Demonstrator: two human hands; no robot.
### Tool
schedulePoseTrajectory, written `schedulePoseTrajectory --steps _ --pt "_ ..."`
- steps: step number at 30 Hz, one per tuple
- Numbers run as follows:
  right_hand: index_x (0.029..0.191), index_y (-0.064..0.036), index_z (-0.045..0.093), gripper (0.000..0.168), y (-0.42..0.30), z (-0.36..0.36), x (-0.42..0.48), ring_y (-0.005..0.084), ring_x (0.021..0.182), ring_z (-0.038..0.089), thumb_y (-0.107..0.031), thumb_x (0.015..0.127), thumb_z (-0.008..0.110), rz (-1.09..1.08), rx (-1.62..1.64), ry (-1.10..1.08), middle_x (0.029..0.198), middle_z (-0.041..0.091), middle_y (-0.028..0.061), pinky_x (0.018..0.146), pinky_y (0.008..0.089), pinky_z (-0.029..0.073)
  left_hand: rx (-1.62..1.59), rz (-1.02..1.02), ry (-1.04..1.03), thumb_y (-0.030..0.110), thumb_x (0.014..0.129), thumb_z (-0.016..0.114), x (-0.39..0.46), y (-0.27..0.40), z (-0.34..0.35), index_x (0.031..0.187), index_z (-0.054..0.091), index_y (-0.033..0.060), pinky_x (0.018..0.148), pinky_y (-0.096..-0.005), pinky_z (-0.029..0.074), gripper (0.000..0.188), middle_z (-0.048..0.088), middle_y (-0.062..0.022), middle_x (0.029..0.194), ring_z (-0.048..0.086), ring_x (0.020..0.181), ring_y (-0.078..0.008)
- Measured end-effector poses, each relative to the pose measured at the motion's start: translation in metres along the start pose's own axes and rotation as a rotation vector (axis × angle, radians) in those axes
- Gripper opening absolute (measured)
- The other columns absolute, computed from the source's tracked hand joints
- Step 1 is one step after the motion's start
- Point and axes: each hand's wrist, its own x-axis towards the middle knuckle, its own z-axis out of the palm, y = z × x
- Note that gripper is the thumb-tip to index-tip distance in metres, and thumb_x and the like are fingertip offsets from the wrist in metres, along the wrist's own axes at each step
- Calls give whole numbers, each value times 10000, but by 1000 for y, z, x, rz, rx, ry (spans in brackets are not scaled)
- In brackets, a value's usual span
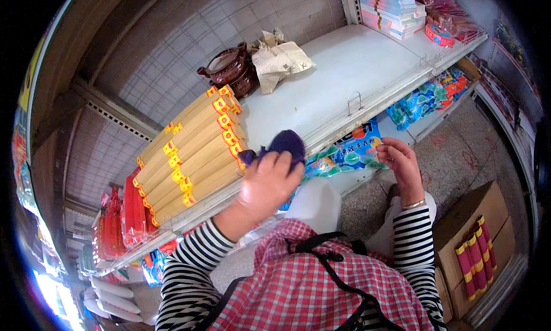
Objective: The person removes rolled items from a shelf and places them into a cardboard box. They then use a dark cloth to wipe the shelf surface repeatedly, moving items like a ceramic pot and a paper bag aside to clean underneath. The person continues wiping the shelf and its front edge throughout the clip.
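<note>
My left hand (272, 179) presses a bunched dark purple cloth (287, 144) onto the white metal shelf (318, 85), near its front edge. Just left of the cloth lie stacked bundles of thin tan incense sticks (189, 154), bound with yellow and red paper bands. My right hand (401, 165) hangs in front of the shelf, fingers loosely bent and holding nothing. Beside its fingertips, on the level below, is a blue bag of washing powder (355, 148). Further back on the shelf stand a brown glazed pot (230, 68) with a crumpled paper sheet (282, 64) next to it.
Paper stacks (389, 14) and a red tape-like roll (439, 35) occupy the shelf's far right. Red packages (114, 227) stand at its left end. Behind my right arm, a cardboard box (469, 227) carries several maroon bundles (475, 260). A wire price-tag holder (354, 103) sticks up at the shelf edge.
</note>
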Motion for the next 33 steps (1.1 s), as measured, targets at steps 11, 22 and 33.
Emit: schedulePoseTrajectory --steps 11,22,33 --pt "1123 59 500 294 -9 -8 8 168 810 604 -78 862 493 -62 128 66 935 612 121 706 263 501 -21 88 338 243 756 493 185 85 97 1052 573 71 945 -469 328 352 510 -133 1169 461 1108 -281" --pt "1116 55 504 289 -8 -10 7 163 779 613 -74 858 502 -28 102 96 938 620 138 708 256 506 -31 119 169 202 779 485 117 56 89 1037 569 65 990 -460 274 304 534 -153 1148 474 1098 -264" --pt "1109 17 525 287 -1 -20 6 141 757 613 -119 857 514 45 -5 158 905 629 100 676 248 514 -31 5 -4 169 766 487 17 31 56 1069 567 66 976 -469 286 330 500 -170 1199 465 1128 -268"
